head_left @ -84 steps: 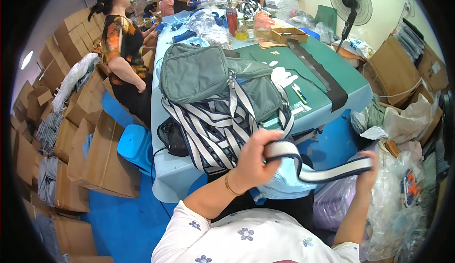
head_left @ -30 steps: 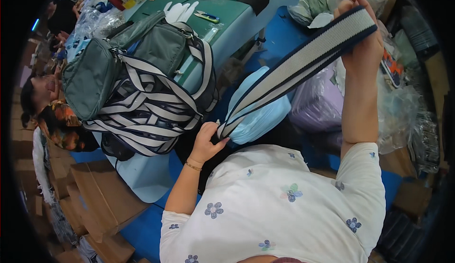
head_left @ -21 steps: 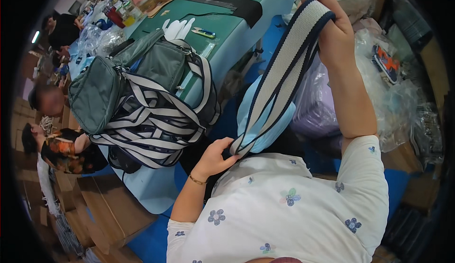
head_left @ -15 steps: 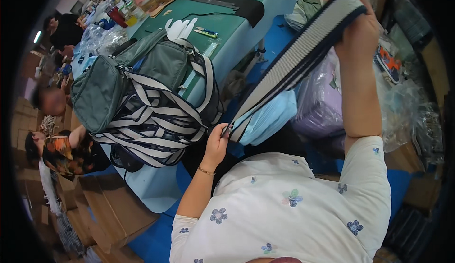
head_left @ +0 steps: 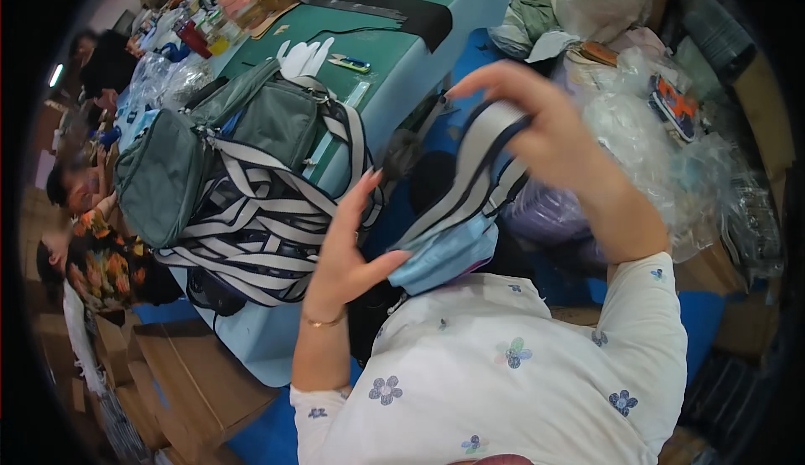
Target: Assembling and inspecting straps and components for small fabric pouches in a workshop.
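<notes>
In the head view, read as a dial about its centre, the right hand [head_left: 545,134] is blurred at 2 o'clock, holding a navy-edged white strap [head_left: 471,167] in its bent grip with one finger stretched out. The strap loops down toward the centre, in front of a light-blue folded bundle [head_left: 449,257] between 4 and 5 o'clock. The left hand [head_left: 337,255], near the centre toward 8 o'clock, is spread and grasps nothing, its thumb close by the strap's lower end; contact there cannot be told. At 9 o'clock, grey-green bags [head_left: 163,181] and heaped striped straps [head_left: 267,201] lie on the table [head_left: 386,117]. White gloves [head_left: 303,59] lie at 11, with snips [head_left: 350,63] just beside them toward 12. A purple plastic-wrapped bundle [head_left: 549,213] sits at 3.
</notes>
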Demonstrator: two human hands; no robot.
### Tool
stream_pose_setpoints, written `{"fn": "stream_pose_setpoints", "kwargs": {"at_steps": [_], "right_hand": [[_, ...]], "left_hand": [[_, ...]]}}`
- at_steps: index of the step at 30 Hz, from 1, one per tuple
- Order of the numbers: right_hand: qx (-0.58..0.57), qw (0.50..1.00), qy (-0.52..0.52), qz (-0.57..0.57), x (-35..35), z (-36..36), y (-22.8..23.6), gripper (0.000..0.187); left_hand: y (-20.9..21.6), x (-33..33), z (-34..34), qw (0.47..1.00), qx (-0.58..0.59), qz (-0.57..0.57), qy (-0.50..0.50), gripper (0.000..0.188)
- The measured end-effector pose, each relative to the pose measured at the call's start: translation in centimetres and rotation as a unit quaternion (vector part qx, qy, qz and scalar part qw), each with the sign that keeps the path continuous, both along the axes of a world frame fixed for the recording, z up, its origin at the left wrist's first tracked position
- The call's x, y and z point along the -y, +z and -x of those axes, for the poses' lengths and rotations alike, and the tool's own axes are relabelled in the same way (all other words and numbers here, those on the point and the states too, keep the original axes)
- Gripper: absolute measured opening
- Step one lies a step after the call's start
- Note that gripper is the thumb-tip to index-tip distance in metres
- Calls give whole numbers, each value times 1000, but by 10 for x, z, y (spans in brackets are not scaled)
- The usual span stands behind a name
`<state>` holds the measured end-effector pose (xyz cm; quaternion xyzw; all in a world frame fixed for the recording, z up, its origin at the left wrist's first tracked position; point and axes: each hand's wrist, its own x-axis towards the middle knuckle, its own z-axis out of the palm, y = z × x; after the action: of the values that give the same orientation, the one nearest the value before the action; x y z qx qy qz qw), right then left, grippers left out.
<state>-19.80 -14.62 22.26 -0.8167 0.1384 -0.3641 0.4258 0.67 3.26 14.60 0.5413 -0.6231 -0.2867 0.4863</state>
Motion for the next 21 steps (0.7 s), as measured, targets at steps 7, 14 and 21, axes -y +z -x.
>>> {"fn": "stream_pose_setpoints", "kwargs": {"at_steps": [7, 14, 21], "right_hand": [[-138, 978, -64, 144, -22, -6, 21, 63], [-20, 983, -169, -65, 89, 66, -48, 42], [-95, 965, -226, -88, 119, 60, -129, 33]], "left_hand": [[37, 30, 15, 996, -70, 27, 43, 33], [-22, -22, -85, 939, -268, -11, 215, 35], [3, -2, -51, 920, -350, 153, 82, 38]]}}
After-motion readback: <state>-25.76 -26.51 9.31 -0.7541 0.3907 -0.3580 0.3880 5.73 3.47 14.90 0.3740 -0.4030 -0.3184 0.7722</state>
